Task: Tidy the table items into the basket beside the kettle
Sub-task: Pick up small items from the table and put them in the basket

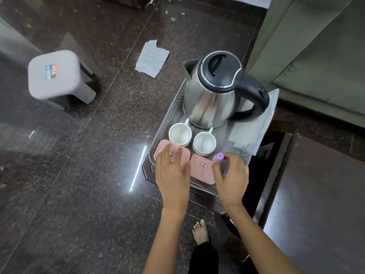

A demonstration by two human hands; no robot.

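One perforated grey basket (171,113) holds one steel kettle (215,91), two white cups (180,134), two pink pads (203,169). Left hand (172,175) hovers spread, holding nothing; right hand (232,177) pinches one purple cap (218,156) over the basket's near corner

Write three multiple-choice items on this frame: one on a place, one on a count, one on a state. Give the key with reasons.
1. Where do the two white ceramic cups stand?
A. on the grey plastic stool
B. in the perforated grey tray, before the steel kettle
C. on the floor

2. How many flat pink pads lie in the tray?
A. one
B. two
C. four

3. What does the right hand do?
A. pinches a small purple cap
B. grips the kettle handle
C. hangs idle

Key: B, they sit inside the perforated grey tray near the steel kettle; B, two pink pads show; A, the right hand holds the purple cap.
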